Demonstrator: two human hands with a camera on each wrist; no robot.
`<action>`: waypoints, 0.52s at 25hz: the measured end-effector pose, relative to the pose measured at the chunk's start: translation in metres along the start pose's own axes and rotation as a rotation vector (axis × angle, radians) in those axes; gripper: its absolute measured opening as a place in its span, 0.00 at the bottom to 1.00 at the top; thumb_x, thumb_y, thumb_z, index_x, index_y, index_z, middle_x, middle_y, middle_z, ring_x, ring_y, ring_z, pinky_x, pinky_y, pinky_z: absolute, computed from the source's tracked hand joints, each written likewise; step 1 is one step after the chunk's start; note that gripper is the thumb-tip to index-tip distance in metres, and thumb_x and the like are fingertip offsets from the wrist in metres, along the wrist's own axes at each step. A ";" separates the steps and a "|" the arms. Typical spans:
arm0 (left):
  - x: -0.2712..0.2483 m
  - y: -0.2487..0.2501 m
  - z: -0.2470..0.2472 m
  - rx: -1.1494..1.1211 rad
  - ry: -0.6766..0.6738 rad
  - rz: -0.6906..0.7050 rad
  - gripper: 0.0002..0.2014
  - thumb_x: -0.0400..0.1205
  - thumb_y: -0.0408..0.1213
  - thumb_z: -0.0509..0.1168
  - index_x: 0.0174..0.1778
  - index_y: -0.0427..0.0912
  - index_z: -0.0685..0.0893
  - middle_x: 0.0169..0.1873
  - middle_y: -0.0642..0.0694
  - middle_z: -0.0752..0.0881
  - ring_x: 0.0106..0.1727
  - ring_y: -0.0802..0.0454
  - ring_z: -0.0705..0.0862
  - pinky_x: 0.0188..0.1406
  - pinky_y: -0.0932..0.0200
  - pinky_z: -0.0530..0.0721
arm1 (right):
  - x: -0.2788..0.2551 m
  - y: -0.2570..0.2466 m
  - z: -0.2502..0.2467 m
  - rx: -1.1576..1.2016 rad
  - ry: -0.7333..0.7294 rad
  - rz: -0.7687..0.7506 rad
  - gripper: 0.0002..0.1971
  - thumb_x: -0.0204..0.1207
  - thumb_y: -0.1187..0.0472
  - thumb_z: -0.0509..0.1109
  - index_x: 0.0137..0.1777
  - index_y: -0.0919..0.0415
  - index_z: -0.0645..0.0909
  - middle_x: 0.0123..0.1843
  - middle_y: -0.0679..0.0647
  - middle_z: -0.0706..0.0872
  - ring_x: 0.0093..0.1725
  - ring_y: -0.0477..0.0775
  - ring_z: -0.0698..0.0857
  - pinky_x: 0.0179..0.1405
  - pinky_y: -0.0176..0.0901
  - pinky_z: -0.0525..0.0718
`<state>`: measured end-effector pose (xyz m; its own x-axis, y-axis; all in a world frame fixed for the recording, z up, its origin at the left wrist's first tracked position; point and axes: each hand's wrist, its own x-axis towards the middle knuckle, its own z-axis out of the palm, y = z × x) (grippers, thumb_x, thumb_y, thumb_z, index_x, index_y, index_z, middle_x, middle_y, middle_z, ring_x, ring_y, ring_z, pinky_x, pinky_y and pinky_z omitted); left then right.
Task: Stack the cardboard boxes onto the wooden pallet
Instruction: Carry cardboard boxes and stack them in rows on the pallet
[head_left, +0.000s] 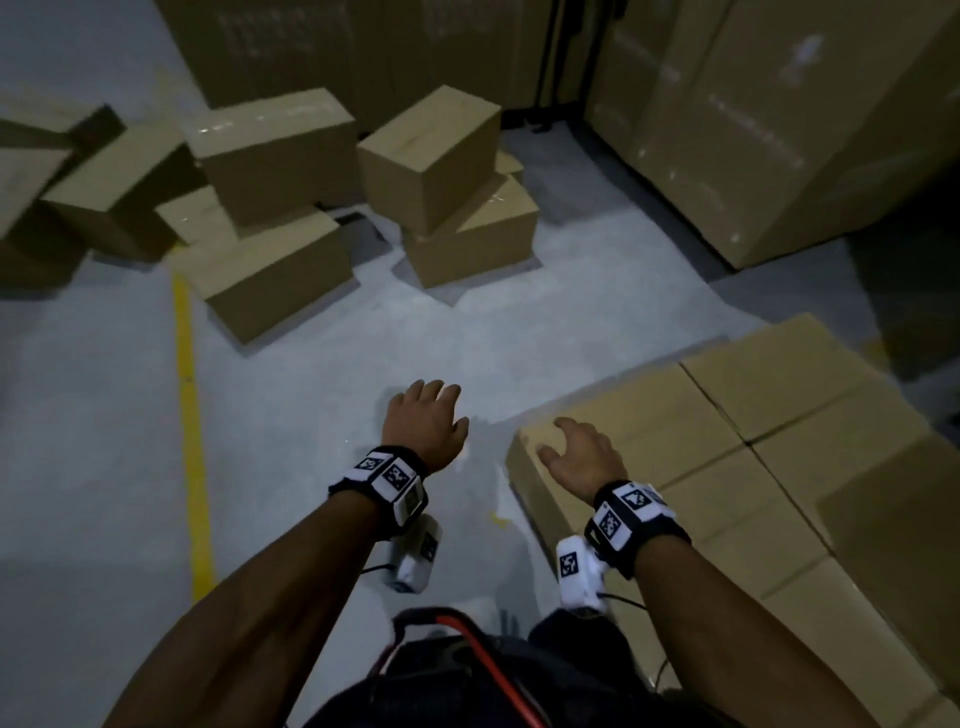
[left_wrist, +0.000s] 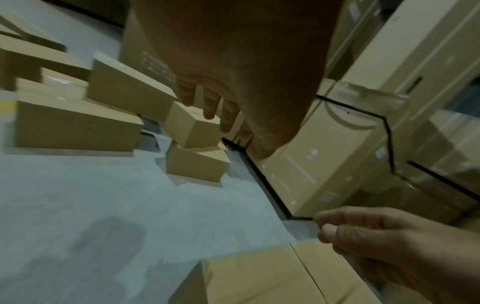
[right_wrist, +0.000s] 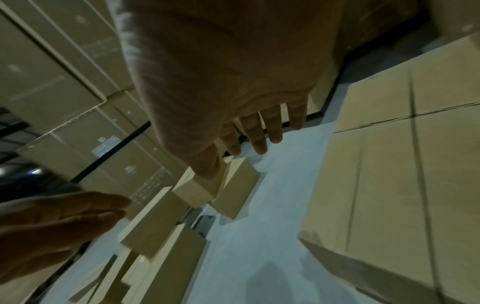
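Loose cardboard boxes lie in a heap on the grey floor ahead: one box (head_left: 431, 156) tilted on another (head_left: 472, 239), and a wider pair (head_left: 275, 161) further left. At my right, a flat layer of stacked boxes (head_left: 753, 447) covers the pallet, which is hidden beneath them. My left hand (head_left: 426, 421) hovers over bare floor, fingers spread and empty. My right hand (head_left: 576, 452) hangs above the near corner of the stacked layer, fingers relaxed, holding nothing. The wrist views show the left hand (left_wrist: 223, 115) and the right hand (right_wrist: 259, 133) with fingers extended in the air.
Tall stacks of large wrapped cartons (head_left: 769, 119) stand at the back right, more at the back centre (head_left: 322, 47). A yellow floor line (head_left: 189, 415) runs along the left. More boxes (head_left: 78, 192) lie at the far left. Open floor (head_left: 322, 364) lies between me and the heap.
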<state>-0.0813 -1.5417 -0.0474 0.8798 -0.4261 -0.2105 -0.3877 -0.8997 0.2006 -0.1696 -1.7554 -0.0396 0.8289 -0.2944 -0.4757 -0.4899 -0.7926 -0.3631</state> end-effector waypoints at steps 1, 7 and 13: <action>0.000 -0.023 -0.006 -0.013 0.008 -0.047 0.26 0.86 0.53 0.57 0.78 0.46 0.70 0.77 0.43 0.73 0.78 0.40 0.69 0.72 0.44 0.72 | 0.012 -0.024 0.001 -0.012 -0.005 -0.036 0.31 0.83 0.44 0.64 0.84 0.52 0.66 0.82 0.59 0.70 0.79 0.64 0.69 0.75 0.54 0.70; 0.030 -0.119 -0.027 -0.043 0.028 -0.255 0.29 0.87 0.56 0.54 0.82 0.48 0.65 0.83 0.43 0.65 0.84 0.40 0.60 0.80 0.38 0.62 | 0.096 -0.132 0.000 -0.065 -0.038 -0.198 0.32 0.83 0.43 0.65 0.84 0.54 0.66 0.83 0.59 0.69 0.79 0.66 0.69 0.76 0.56 0.71; 0.154 -0.189 -0.062 -0.021 0.000 -0.347 0.29 0.88 0.56 0.53 0.84 0.48 0.62 0.85 0.44 0.62 0.86 0.41 0.56 0.82 0.38 0.58 | 0.246 -0.224 -0.019 -0.104 -0.069 -0.271 0.31 0.84 0.42 0.63 0.84 0.53 0.65 0.83 0.59 0.69 0.80 0.66 0.68 0.76 0.56 0.69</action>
<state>0.1448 -1.4313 -0.0587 0.9582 -0.0952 -0.2697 -0.0598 -0.9888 0.1367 0.1488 -1.6606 -0.0598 0.9037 -0.0303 -0.4271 -0.2196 -0.8890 -0.4017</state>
